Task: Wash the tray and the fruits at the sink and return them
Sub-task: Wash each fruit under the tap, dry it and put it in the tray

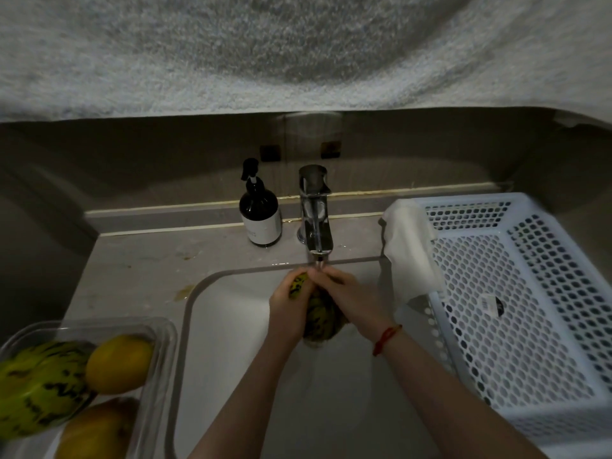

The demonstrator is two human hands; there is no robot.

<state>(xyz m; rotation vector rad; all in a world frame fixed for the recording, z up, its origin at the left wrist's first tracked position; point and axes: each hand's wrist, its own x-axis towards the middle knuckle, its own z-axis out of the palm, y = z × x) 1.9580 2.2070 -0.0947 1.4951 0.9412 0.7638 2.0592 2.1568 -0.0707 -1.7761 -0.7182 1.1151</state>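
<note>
You hold the striped green fruit (318,315) over the sink (228,326), right under the tap (315,220), so the water can run over it while both hands work. Your left hand (288,309) wraps its upper end, and your right hand (347,298) curls over the other side; the light is dim, so I can't say whether water is actually flowing. The clear tray (159,329) waits on the counter to your left with the other fruits, probably unwashed. The white basket (516,293) sits to the right, likely for draining.
</note>
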